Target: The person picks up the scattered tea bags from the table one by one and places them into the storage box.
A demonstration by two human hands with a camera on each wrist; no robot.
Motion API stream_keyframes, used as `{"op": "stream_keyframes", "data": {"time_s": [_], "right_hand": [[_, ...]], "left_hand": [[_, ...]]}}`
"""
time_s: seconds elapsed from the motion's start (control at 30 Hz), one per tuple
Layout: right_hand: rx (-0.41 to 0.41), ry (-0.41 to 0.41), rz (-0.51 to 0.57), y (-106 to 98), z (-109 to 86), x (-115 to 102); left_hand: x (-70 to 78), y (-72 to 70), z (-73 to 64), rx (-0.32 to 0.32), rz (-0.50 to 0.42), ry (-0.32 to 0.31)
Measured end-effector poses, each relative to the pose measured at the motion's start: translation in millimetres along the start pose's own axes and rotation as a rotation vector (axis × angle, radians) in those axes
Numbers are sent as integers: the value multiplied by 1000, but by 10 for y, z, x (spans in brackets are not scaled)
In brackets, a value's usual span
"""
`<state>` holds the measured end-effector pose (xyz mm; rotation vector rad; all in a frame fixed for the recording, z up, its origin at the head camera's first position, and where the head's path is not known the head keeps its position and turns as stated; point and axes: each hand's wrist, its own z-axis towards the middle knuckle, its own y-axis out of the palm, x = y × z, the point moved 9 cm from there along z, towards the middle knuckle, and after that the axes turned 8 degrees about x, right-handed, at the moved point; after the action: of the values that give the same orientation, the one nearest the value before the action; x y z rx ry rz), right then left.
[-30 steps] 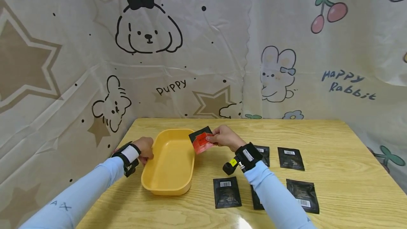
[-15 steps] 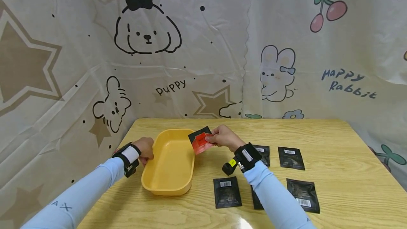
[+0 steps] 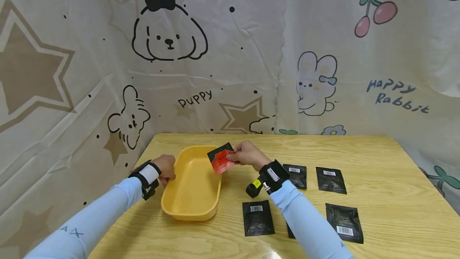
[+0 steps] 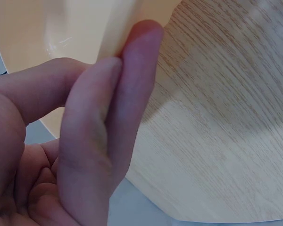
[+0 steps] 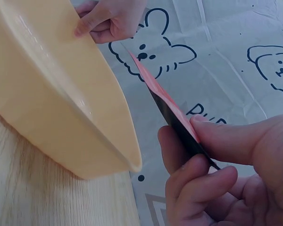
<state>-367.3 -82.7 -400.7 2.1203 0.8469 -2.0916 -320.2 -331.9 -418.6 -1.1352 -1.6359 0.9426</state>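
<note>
Yellow, with rounded corners, the tray (image 3: 192, 191) stands on the wood-grained counter (image 3: 381, 167), and we see the left hand (image 3: 166, 168) holding it by its left rim. In the left wrist view its fingers (image 4: 87, 122) are pinched narrow on that rim. In the right hand (image 3: 250, 156) we find a red-and-black packet (image 3: 220, 160), held tilted at the tray's far right rim. From the head it overlaps the rim, while the right wrist view shows us a gap between packet and tray. The thumb presses the red face, and fingers lie against the black side. On the counter to the tray's right we count five black packets (image 3: 258, 220), four with white barcode labels (image 3: 256, 208) in sight and one mostly hidden behind the light blue right sleeve (image 3: 310, 225). Beyond the counter we see a pale curtain (image 3: 251, 59) printed with cartoon animals.
</note>
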Motion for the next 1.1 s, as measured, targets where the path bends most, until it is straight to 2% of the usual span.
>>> {"op": "stream_keyframes", "data": {"time_s": [0.23, 0.5, 0.83, 1.1], "right_hand": [[16, 1, -22, 16, 24, 4], [1, -4, 1, 37, 0, -43], [-20, -37, -27, 192, 34, -139], [-42, -25, -20, 244, 56, -142]], "left_hand": [[-14, -8, 19, -1, -10, 11], [-3, -21, 4, 9, -3, 27], [13, -18, -1, 26, 18, 44], [-15, 1, 23, 7, 3, 27]]}}
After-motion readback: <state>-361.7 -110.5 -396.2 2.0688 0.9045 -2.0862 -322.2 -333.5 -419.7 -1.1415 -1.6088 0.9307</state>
